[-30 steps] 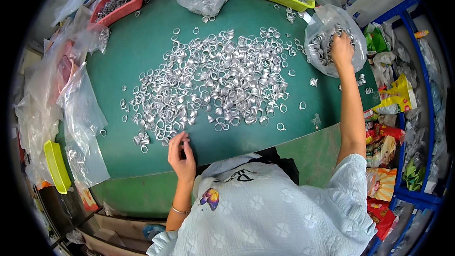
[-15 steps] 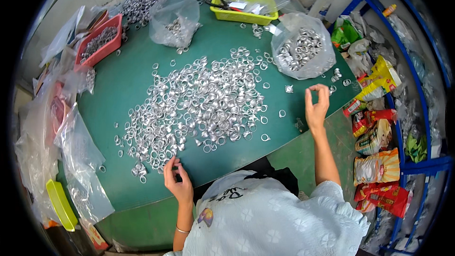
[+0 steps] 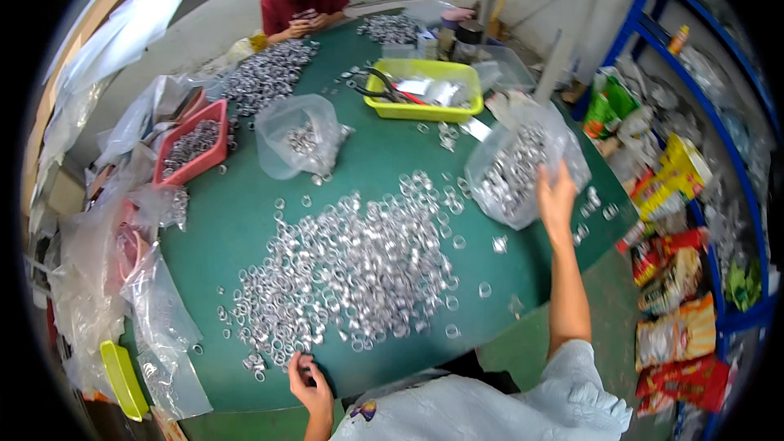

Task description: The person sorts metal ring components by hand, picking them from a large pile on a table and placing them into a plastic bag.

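1. Head view, near edge: the left hand [image 3: 310, 388] rests on the green table [image 3: 245, 229] at the near left, its fingers curled over a few metal rings right at the near end of the ring pile [image 3: 351, 273]. It looks loosely closed on them, though the exact grip is too small to make out.
2. Same view, over to the right: the right hand [image 3: 557, 196] is stretched far out, fingers closed on the edge of a clear bag [image 3: 518, 171] with rings inside. The bag sits on the table at the far right of the pile.
3. The pile itself spreads across the middle of the table, a broad silver heap, with stray rings scattered towards the bag.
4. Farther off, a yellow tray [image 3: 425, 90] holds pliers and some bits, just beyond the bag.
5. Left of that tray sits a second clear bag [image 3: 298, 139], also with rings in it.
6. At the far left edge, a red tray [image 3: 194, 147] is filled with rings, with crumpled plastic sheets around it.
7. At the far end of the table another person in a red shirt [image 3: 302, 4] sits with a second heap of rings [image 3: 265, 73] before them.
8. On the right, blue shelving [image 3: 735, 196] and colourful packets [image 3: 678, 278] line the floor beside the table.
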Motion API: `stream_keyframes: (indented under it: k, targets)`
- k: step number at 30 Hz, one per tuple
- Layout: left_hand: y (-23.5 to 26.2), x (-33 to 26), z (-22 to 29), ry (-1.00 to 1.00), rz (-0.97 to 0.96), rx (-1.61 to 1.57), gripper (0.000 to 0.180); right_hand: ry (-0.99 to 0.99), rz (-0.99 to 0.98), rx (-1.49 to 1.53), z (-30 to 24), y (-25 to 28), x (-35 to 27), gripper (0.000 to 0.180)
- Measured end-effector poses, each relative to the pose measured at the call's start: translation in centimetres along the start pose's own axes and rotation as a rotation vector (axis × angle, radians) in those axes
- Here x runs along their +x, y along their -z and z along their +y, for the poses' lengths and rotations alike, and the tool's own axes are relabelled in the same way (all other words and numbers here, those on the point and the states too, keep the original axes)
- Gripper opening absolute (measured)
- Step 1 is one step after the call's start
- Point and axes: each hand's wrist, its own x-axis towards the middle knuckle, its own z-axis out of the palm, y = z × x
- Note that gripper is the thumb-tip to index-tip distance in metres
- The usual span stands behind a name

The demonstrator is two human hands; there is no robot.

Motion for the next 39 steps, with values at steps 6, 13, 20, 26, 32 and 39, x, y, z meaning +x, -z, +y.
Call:
stream_keyframes:
  k: [6,13,20,26,32,39]
  targets:
    - [1.2,-0.7,-0.5,0.070,-0.010,0.023,0.035,-0.348,0.027,0.655,0.6,2.3,-0.1,0.014]
    - [-8.5,3.5,9.9,-0.023,-0.198,-0.073,0.042,-0.486,-0.060,0.586,-1.2,7.1,4.2,0.018]
    - [-31.8,13.7,28.6,0.705,-0.553,-0.443,0.071,-0.615,-0.090,0.862,0.5,10.0,9.2,0.019]
    - [-34.9,15.8,30.5,0.467,-0.911,-0.369,0.047,-0.616,-0.132,1.037,1.6,9.7,12.2,0.018]
    - [-34.7,14.5,33.9,0.289,-0.755,0.087,0.069,-0.588,-0.190,1.079,2.3,9.2,15.7,0.017]
    - [-37.1,16.1,40.0,0.066,-0.671,-0.361,0.029,-0.744,-0.098,1.151,7.5,9.6,20.8,0.022]
